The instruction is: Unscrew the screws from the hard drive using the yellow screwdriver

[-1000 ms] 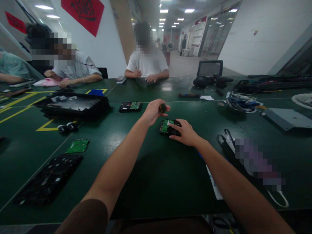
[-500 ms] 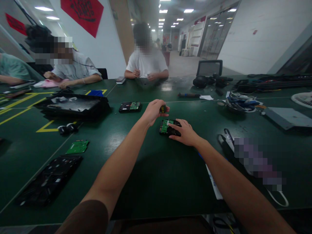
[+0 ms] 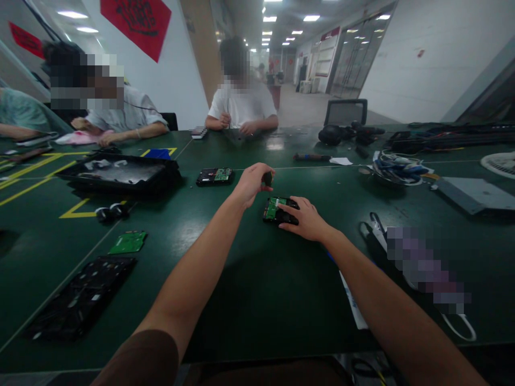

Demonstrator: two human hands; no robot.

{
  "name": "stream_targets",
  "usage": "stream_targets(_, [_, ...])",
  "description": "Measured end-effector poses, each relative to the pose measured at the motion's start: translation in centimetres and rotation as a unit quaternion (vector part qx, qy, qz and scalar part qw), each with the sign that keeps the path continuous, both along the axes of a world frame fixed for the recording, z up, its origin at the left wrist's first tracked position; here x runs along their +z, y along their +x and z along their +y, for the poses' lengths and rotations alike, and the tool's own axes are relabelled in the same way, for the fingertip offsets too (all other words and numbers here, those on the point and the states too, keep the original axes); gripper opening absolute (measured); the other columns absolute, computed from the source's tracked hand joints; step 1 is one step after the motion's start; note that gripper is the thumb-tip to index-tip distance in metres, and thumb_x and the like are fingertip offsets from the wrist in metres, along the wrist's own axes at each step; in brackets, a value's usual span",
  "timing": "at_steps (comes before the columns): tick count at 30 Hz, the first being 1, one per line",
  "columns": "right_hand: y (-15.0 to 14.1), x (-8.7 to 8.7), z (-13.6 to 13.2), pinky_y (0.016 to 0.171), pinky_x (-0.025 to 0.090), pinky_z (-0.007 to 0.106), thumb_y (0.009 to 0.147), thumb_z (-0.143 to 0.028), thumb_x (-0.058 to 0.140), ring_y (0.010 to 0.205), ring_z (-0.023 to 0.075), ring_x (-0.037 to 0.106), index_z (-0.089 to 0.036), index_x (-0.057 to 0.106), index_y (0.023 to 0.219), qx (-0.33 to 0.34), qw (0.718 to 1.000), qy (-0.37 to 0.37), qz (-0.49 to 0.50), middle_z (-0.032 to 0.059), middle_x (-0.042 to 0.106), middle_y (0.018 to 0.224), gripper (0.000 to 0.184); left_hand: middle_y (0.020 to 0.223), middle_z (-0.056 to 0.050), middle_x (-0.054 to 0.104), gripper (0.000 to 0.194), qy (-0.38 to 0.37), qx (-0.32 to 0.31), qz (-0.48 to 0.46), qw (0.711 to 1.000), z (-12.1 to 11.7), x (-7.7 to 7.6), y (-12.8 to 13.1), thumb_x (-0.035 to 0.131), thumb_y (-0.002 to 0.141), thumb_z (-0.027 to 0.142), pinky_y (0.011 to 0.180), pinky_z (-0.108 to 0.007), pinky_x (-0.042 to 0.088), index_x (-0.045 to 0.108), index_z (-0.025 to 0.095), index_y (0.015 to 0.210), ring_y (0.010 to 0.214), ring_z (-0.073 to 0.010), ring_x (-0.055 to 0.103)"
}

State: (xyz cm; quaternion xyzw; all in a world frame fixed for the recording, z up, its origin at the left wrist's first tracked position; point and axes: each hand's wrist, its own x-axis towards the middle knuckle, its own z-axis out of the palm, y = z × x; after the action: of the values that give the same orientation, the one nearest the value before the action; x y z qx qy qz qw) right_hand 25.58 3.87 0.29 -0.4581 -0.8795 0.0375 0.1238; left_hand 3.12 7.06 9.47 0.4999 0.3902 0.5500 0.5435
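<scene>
My left hand [image 3: 255,185] is closed in a pinch round a short dark handle, apparently a screwdriver [image 3: 267,179], just above and left of a hard drive. Its shaft and tip cannot be made out. The hard drive [image 3: 272,209] lies flat on the green table, its green circuit board facing up. My right hand [image 3: 308,219] grips the drive from the right, thumb at the near edge and fingers across its top, covering part of it. A second hard drive [image 3: 214,176] lies farther left, out of reach of both hands.
At left are a black tray [image 3: 120,174], a loose green circuit board [image 3: 129,242] and a black frame [image 3: 82,297]. To the right lie a bundle of cables [image 3: 398,167], a grey metal box [image 3: 477,194] and a lanyard [image 3: 378,228]. Co-workers sit across the table.
My left fingers have turned on the screwdriver handle, and its yellow marking has rotated mostly out of sight. My right hand and the hard drive stay put.
</scene>
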Motion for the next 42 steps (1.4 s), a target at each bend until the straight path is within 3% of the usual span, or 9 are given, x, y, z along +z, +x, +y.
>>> stream_targets(6, [0.04,-0.08,0.01,0.114,0.033,0.066,0.09,-0.074,0.055,0.147,0.0417,0.03,-0.042,0.043,0.155,0.001,1.0,0.007,0.0,0.0118,0.035,0.16,0.073,0.086,-0.01,0.07,0.02,-0.037,-0.056,-0.022,0.997,-0.11,0.19,-0.26,0.063,0.082,0.033,0.064,-0.03,0.056,0.067,0.016,0.091,0.082,-0.0203,0.068])
stream_targets(9, [0.07,-0.14,0.07,0.114,0.033,0.066,0.09,-0.074,0.055,0.148,0.0426,0.03,-0.042,0.044,0.155,0.004,1.0,0.005,0.0,0.0124,0.035,0.16,0.074,0.086,-0.01,0.071,0.016,-0.037,-0.026,-0.027,0.999,0.01,0.08,-0.13,0.062,0.081,0.031,0.066,-0.032,0.057,0.064,0.017,0.088,0.081,-0.0208,0.068])
stream_targets(14, [0.03,-0.16,0.16,0.114,0.033,0.066,0.09,-0.075,0.055,0.148,0.0422,0.029,-0.042,0.043,0.155,0.002,1.0,0.001,-0.001,0.0125,0.034,0.16,0.074,0.09,-0.01,0.067,0.017,0.028,0.019,0.042,0.999,-0.02,0.11,-0.24,0.062,0.08,0.032,0.058,-0.026,0.053,0.068,0.016,0.079,0.081,-0.0184,0.063])
stream_targets(20, [0.05,-0.26,0.16,0.114,0.034,0.065,0.09,-0.073,0.056,0.148,0.0413,0.03,-0.042,0.044,0.155,0.003,1.0,0.008,0.001,0.0113,0.035,0.161,0.073,0.085,-0.01,0.069,0.017,-0.038,-0.055,-0.015,0.998,-0.36,0.34,-0.02,0.065,0.081,0.032,0.068,-0.033,0.059,0.065,0.016,0.087,0.082,-0.0204,0.067])
stream_targets(22, [0.06,-0.25,0.15,0.115,0.033,0.065,0.09,-0.073,0.056,0.148,0.0412,0.03,-0.043,0.045,0.155,0.001,1.0,0.009,0.001,0.011,0.035,0.161,0.072,0.087,-0.01,0.069,0.016,-0.049,-0.054,-0.034,0.997,-0.24,0.29,-0.02,0.065,0.08,0.031,0.07,-0.033,0.059,0.064,0.016,0.086,0.083,-0.02,0.067])
stream_targets(26, [0.05,-0.17,0.12,0.115,0.033,0.066,0.09,-0.074,0.055,0.148,0.0416,0.03,-0.043,0.043,0.156,0.0,1.0,0.001,-0.001,0.0108,0.034,0.161,0.074,0.087,-0.008,0.067,0.015,-0.002,-0.01,0.008,1.0,-0.09,0.26,-0.34,0.065,0.079,0.031,0.062,-0.027,0.055,0.068,0.016,0.081,0.079,-0.0176,0.063])
stream_targets(32, [0.06,-0.17,0.08,0.115,0.032,0.066,0.09,-0.074,0.055,0.148,0.0415,0.029,-0.043,0.044,0.155,0.0,1.0,0.002,0.001,0.0102,0.034,0.161,0.073,0.089,-0.011,0.07,0.019,-0.046,-0.072,-0.033,0.996,-0.22,0.31,-0.37,0.065,0.082,0.032,0.066,-0.031,0.057,0.066,0.016,0.09,0.084,-0.0204,0.067])
stream_targets(38, [0.04,-0.12,0.09,0.115,0.032,0.066,0.09,-0.074,0.056,0.147,0.0419,0.03,-0.041,0.043,0.156,0.001,1.0,0.002,0.001,0.012,0.034,0.16,0.075,0.09,-0.008,0.068,0.014,-0.007,0.003,-0.019,1.0,0.31,-0.18,-0.32,0.068,0.078,0.029,0.062,-0.027,0.056,0.065,0.017,0.084,0.079,-0.0169,0.064])
stream_targets(42, [0.08,-0.12,0.04,0.115,0.032,0.066,0.09,-0.074,0.055,0.147,0.0408,0.03,-0.042,0.043,0.155,-0.002,1.0,0.004,0.0,0.0115,0.034,0.159,0.074,0.089,-0.009,0.069,0.016,-0.002,-0.019,0.005,1.0,0.1,0.01,-0.47,0.067,0.08,0.031,0.061,-0.027,0.055,0.068,0.016,0.086,0.079,-0.0171,0.064])
